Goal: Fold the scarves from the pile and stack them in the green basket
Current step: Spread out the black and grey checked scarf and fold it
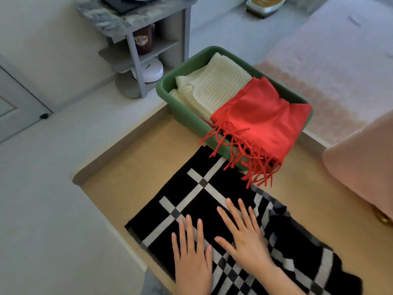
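A black scarf with white and grey checks (191, 201) lies spread flat on the tan bench top (131, 173). My left hand (192, 256) and my right hand (244, 237) both rest palm-down on it, fingers spread, holding nothing. Beyond the scarf stands the green basket (170, 96). In the basket lies a folded cream knitted scarf (214, 88), and partly over it a folded red scarf (261, 120) whose fringe hangs over the basket's near rim, reaching the black scarf.
A grey shelf unit (136, 50) with a dark jar (143, 41) and a white round device (151, 70) stands at the back left. A pink bedspread (331, 60) fills the right side, with a pink cushion (365, 158) at the right edge.
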Demonstrator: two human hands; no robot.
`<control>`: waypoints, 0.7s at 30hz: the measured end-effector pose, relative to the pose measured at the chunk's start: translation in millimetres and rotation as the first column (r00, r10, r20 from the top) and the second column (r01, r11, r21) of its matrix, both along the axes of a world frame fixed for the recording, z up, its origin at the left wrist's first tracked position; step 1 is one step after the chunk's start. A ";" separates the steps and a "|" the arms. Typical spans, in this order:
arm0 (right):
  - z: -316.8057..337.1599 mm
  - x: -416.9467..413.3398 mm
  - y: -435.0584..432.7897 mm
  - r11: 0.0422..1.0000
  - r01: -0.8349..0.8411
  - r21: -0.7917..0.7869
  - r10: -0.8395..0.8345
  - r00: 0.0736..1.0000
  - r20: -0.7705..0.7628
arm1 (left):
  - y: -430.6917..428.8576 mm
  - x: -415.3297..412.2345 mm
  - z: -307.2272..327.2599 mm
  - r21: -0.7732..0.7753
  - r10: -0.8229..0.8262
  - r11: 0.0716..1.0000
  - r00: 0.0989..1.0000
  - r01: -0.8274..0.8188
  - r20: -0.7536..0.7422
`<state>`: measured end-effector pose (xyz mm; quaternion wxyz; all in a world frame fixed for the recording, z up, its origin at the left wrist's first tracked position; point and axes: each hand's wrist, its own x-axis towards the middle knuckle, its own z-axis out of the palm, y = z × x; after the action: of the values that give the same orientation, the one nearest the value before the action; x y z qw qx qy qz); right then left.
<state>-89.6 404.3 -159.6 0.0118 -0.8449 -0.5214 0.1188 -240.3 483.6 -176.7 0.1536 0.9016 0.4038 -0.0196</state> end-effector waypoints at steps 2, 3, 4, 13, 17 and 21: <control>3.2 2.1 -35.6 0.999 0.016 -0.028 -0.016 1.000 0.003 | -34.3 2.1 -3.0 -0.019 -0.028 0.999 0.999 0.027 -0.016; 5.0 3.8 -52.5 0.999 0.024 -0.045 -0.024 1.000 0.001 | -50.5 3.5 -4.4 -0.011 -0.041 0.999 0.999 0.041 -0.012; 6.9 5.5 -68.3 0.998 0.030 -0.061 -0.030 1.000 -0.001 | -66.1 4.9 -5.9 -0.001 -0.052 0.999 0.999 0.052 -0.004; 19.3 24.4 -196.7 0.980 0.039 -0.195 -0.038 0.999 0.007 | -192.3 25.3 4.8 -0.103 -0.119 0.987 0.992 0.122 0.035; 24.2 32.0 -245.3 0.978 0.023 -0.205 -0.031 0.999 -0.035 | -242.4 31.2 7.1 -0.168 -0.143 0.975 0.990 0.144 0.024; 33.0 36.9 -282.7 0.976 0.043 -0.215 -0.071 0.990 -0.125 | -274.8 36.4 17.5 -0.248 -0.156 0.955 0.987 0.160 0.036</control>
<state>-52.7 121.6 -126.6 -0.0400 -0.8464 -0.4793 0.2288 -203.9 208.8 -159.2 0.2674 0.9046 0.3233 -0.0755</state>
